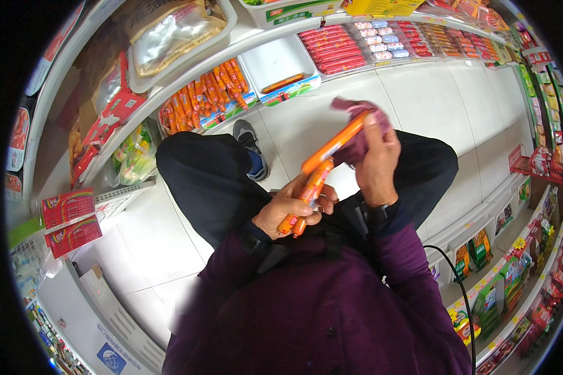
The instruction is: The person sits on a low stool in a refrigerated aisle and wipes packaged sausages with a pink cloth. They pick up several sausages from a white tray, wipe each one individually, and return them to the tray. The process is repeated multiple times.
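Over the gap between my knees, my left hand (pixel 293 204) is closed around at least two sausages in orange wrappers (pixel 315 183), their ends poking out on both sides of the fist. My right hand (pixel 379 161) grips a crumpled maroon cloth (pixel 355 146) together with another orange-wrapped sausage (pixel 336 140), the thumb lying along its upper end. That sausage slants down to the left, its lower end close to the ones in my left hand. Ahead on the bottom shelf, a white tray (pixel 274 61) has a few wrapped sausages (pixel 284 83) along its front.
Left of that tray, many orange-wrapped sausages (pixel 206 96) fill another one. Red-wrapped sausages (pixel 335 49) lie to its right. Red packets (pixel 70 211) hang at left, near a white appliance (pixel 103 323). Shelves of snack bags (pixel 478 248) and a black cable (pixel 460 281) are at right.
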`<control>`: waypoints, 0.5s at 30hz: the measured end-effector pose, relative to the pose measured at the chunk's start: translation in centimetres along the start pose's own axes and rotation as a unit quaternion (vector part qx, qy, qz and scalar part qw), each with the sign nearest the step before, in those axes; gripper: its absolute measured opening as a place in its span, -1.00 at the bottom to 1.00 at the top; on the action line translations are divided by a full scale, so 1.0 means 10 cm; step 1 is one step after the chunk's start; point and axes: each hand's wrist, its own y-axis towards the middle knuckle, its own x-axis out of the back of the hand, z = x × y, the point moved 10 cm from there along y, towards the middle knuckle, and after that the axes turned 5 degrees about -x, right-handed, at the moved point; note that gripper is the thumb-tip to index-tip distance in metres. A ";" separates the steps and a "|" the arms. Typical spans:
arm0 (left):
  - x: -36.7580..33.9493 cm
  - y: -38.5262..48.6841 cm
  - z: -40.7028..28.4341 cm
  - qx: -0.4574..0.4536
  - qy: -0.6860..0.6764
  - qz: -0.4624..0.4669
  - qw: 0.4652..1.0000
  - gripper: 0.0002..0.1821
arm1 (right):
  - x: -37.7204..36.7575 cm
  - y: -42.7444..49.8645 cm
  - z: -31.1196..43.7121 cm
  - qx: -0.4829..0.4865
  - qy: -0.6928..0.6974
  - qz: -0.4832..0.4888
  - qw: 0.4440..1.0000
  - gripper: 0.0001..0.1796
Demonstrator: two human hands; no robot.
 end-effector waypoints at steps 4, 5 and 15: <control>0.28 0.02 -0.09 -0.023 -0.102 -0.013 0.994 -0.24 | 0.32 0.15 0.48 0.095 0.068 -0.074 0.990 -0.73; 0.45 0.03 -0.08 -0.019 -0.114 -0.080 0.990 -0.28 | 0.31 0.14 0.54 0.089 0.047 -0.060 0.993 -0.74; 0.14 0.20 -0.23 -0.062 -0.001 -0.041 0.997 -0.43 | -0.33 -0.31 0.01 0.041 -0.314 0.066 0.946 -0.67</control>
